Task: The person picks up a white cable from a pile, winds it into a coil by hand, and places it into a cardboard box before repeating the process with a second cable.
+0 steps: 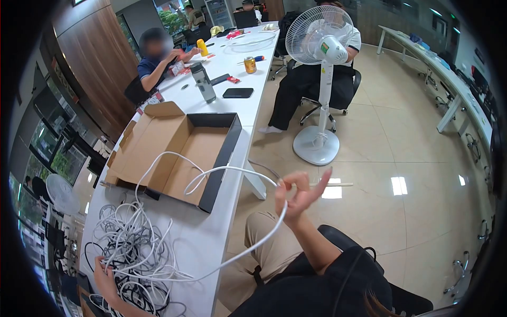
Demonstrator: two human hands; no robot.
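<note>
Black top [317,293] and khaki trousers [266,232] are closest to us, since we're sitting right at the table [203,238]. Our right hand [297,194] is up off the table edge, thumb and a finger pinched on a white cable [265,241], other fingers loosely raised, with a straight pale bit poking out past them. Our left hand [104,274] is down at the edge of a big cable tangle [137,238], fingers bent; honestly, the wires hide too much to tell if it's gripping any. Just beyond the pile sits an open cardboard box [221,168], lid folded back, white cable looping over it. Past that we've got a clear bottle [203,83], a phone [237,93] and a gold can [250,65], plus a white standing fan [322,42] on the floor with a seated person [288,95] behind it.
</note>
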